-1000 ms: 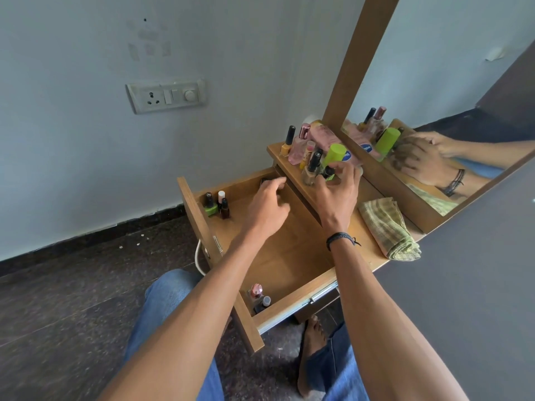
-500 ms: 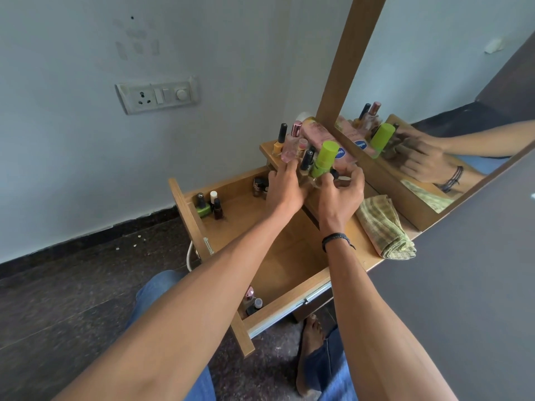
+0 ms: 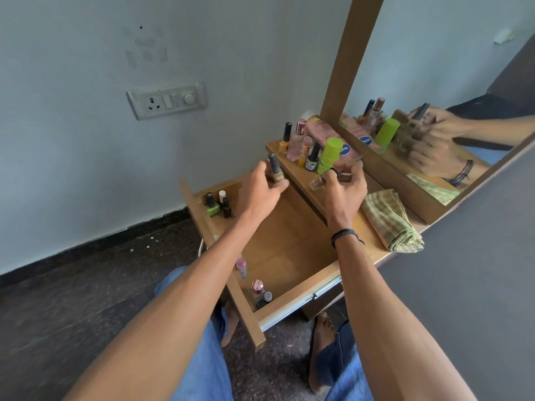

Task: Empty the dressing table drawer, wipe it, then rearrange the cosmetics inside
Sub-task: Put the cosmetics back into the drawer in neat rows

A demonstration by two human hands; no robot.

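Drawer (image 3: 289,256) of smooth light-brown wood sits pulled out in the middle, above a dark, speckled stone floor (image 3: 72,299). A pale painted wall (image 3: 86,154) holds a white socket plate (image 3: 166,99) at 10 o'clock. A mirror (image 3: 434,68) in a wood frame stands at 1 o'clock. A soft, folded green checked cloth (image 3: 390,224) lies on the table top (image 3: 369,237) at 3 o'clock from the drawer.

Three little bottles (image 3: 217,204) stand in the drawer's 10 o'clock corner. Two more (image 3: 260,293) stand in its 6 o'clock corner.

The left hand (image 3: 260,192) curls its fingers round a brown nail polish bottle (image 3: 275,170) at the drawer's 12 o'clock. The right hand (image 3: 344,189) pinches a small clear bottle (image 3: 317,183), just beside a tall round green bottle (image 3: 328,156).
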